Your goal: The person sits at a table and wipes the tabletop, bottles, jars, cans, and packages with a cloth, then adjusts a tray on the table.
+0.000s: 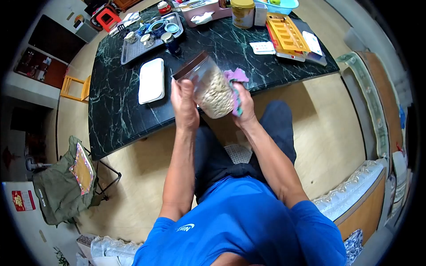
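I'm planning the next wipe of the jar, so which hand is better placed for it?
Probably the right hand: it holds the purple cloth against the jar, while the left hand supports it near the brown lid.

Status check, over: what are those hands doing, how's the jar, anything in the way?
Left hand: holding the brown-lidded jar, tilted. Right hand: purple cloth against jar's side. Nothing visibly blocking; flat white item on the table nearby.
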A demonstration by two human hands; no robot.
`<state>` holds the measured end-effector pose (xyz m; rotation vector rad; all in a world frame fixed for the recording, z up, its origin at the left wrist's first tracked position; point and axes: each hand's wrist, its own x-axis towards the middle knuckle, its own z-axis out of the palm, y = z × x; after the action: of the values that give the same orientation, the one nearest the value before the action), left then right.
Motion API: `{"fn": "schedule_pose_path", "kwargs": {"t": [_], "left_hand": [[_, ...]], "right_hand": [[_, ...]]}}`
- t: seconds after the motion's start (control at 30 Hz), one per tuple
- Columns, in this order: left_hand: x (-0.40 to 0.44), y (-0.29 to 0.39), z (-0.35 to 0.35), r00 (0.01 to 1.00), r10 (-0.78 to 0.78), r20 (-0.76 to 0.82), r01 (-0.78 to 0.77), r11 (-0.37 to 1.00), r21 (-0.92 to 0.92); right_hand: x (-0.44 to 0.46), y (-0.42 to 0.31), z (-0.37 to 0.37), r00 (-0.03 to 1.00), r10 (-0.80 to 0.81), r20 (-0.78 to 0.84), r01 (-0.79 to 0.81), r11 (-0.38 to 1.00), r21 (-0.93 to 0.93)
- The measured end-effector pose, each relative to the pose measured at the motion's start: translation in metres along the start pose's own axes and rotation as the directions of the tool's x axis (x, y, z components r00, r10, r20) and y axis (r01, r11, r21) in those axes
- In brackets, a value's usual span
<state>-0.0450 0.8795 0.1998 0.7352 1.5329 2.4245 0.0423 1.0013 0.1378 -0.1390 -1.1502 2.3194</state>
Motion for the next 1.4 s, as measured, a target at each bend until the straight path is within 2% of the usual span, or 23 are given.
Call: {"fn": "schedule_pose_path", "kwargs": {"t": [0.07,0.13,0.17,0.27,0.33,0.4,0.47,0.53,0.63,0.73,0.8,0.87,0.93,1.0,1.07,1.13,1.17,1.2,1.27,1.3,1.33,1.37,1.4], "left_hand": [[-0.004,0.003,0.004,0.998,0.044,-0.048,-0.043,0.999,0.014],[-0.003,0.007,0.003,0.997,0.075,0.013,-0.076,0.997,0.024],[-0.004,0.008,0.004,0.997,0.073,-0.011,-0.072,0.997,0.04],[-0.004,0.011,0.007,0.995,0.088,0.043,-0.091,0.994,0.064],[-0.01,0.01,0.011,0.997,0.05,0.06,-0.056,0.993,0.102],[-0.017,0.012,0.012,0.994,0.049,0.098,-0.062,0.99,0.128],[-0.02,0.007,0.01,0.994,0.054,0.094,-0.064,0.992,0.109],[-0.021,0.009,0.012,0.994,0.062,0.086,-0.069,0.994,0.088],[-0.018,0.012,0.012,0.997,0.046,0.054,-0.053,0.989,0.14],[-0.018,0.015,0.011,0.995,0.066,0.069,-0.077,0.981,0.18],[-0.02,0.018,0.012,0.995,0.044,0.086,-0.057,0.986,0.159],[-0.023,0.019,0.011,0.994,0.022,0.103,-0.036,0.99,0.139],[-0.024,0.018,0.007,0.979,0.011,0.202,-0.054,0.977,0.205],[-0.024,0.016,0.005,0.971,-0.023,0.238,-0.026,0.979,0.201],[-0.02,0.013,0.002,0.969,-0.07,0.235,0.048,0.994,0.099],[-0.017,0.011,0.001,0.985,-0.037,0.168,0.015,0.991,0.131],[-0.015,0.01,0.0,0.994,0.001,0.109,-0.019,0.986,0.166],[-0.015,0.005,-0.004,0.995,0.051,0.082,-0.068,0.974,0.215],[-0.021,0.006,-0.003,0.997,-0.071,-0.007,0.071,0.972,0.222],[-0.025,0.007,0.008,0.999,-0.018,-0.038,0.024,0.984,0.177],[-0.028,0.008,0.02,0.997,0.034,-0.07,-0.024,0.991,0.134],[-0.031,0.005,0.018,0.992,0.108,0.063,-0.121,0.959,0.255],[-0.031,-0.001,0.019,0.988,0.143,0.055,-0.153,0.947,0.283]], "right_hand": [[-0.006,-0.016,0.015,0.974,-0.197,0.115,0.228,0.872,-0.433],[-0.004,-0.023,0.028,0.955,-0.288,0.077,0.279,0.777,-0.564],[-0.005,-0.034,0.028,0.969,-0.212,0.129,0.244,0.725,-0.644],[0.001,-0.05,0.044,0.948,-0.261,0.181,0.307,0.611,-0.73],[0.008,-0.055,0.048,0.96,-0.239,0.145,0.271,0.67,-0.691],[0.02,-0.059,0.047,0.981,-0.153,0.116,0.19,0.868,-0.458],[0.018,-0.068,0.056,0.999,0.045,0.027,-0.041,0.987,-0.154],[0.017,-0.073,0.038,0.985,0.1,0.138,-0.019,0.87,-0.492],[0.008,-0.071,0.055,0.998,-0.012,0.063,0.035,0.924,-0.381],[0.008,-0.072,0.048,1.0,0.023,-0.02,-0.029,0.917,-0.399],[0.016,-0.059,0.031,0.997,-0.061,-0.052,0.028,0.873,-0.488],[0.018,-0.069,0.038,0.958,0.271,-0.092,-0.273,0.962,-0.014],[0.029,-0.052,0.005,0.97,0.244,-0.007,-0.244,0.966,-0.082],[0.03,-0.055,0.007,0.903,0.427,0.048,-0.43,0.893,0.135],[0.028,-0.053,0.005,0.923,0.383,0.034,-0.385,0.919,0.086],[0.026,-0.063,0.018,0.928,0.349,0.128,-0.363,0.926,0.107],[0.02,-0.07,0.034,0.953,0.302,0.004,-0.301,0.951,0.066],[0.021,-0.064,0.029,0.954,0.3,0.004,-0.3,0.952,0.066],[0.025,-0.048,0.016,0.995,0.012,-0.101,-0.031,0.981,-0.192],[0.02,-0.053,0.028,0.989,-0.103,-0.11,0.064,0.947,-0.315],[0.019,-0.051,0.032,0.992,-0.093,-0.091,0.051,0.922,-0.384],[0.015,-0.047,0.04,0.975,-0.205,-0.083,0.149,0.887,-0.436],[0.008,-0.05,0.058,0.947,-0.315,-0.067,0.245,0.838,-0.487]]}}
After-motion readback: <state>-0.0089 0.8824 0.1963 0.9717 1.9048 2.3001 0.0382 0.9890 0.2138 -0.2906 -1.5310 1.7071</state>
